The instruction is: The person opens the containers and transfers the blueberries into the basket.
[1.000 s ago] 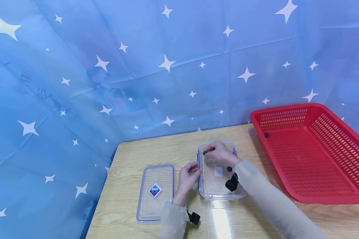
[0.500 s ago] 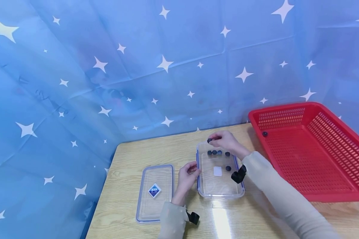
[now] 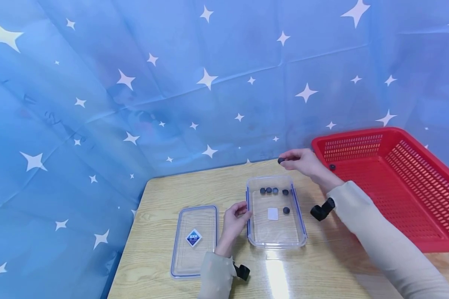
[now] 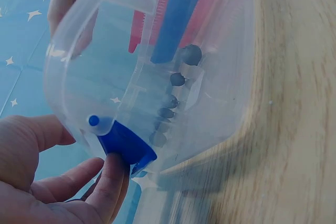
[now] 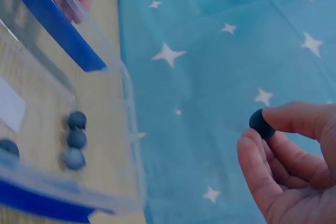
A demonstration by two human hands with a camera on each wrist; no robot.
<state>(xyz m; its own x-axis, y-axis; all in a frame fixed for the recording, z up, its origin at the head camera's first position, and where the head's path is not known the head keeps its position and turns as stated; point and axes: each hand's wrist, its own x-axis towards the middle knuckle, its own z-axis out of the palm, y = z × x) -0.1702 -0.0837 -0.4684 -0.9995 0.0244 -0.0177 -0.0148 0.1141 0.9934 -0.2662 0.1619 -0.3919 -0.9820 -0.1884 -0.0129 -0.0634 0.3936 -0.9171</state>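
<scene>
A dark blueberry [image 5: 261,124] is pinched between the thumb and fingertips of my right hand [image 3: 303,161], held above the table beyond the box's far right corner. Several more blueberries [image 3: 269,190] lie in the clear plastic box [image 3: 273,232], three of them in a row near its far end, beside a white square [image 3: 272,214] on its floor. At the box's left side, my left hand [image 3: 235,220] touches the blue latch [image 4: 127,148] with loosely bent fingers. One blueberry [image 3: 332,167] sits inside the red basket [image 3: 381,199] by its left wall.
The clear lid [image 3: 194,257] with a blue seal and a diamond label lies on the wooden table [image 3: 153,232], left of the box. A blue curtain [image 3: 172,83] with white stars hangs behind the table. The basket takes up the right side.
My right hand has lifted a blueberry out of the box's far left corner and carried it up and right, past the far rim. My left hand stays where it was.
</scene>
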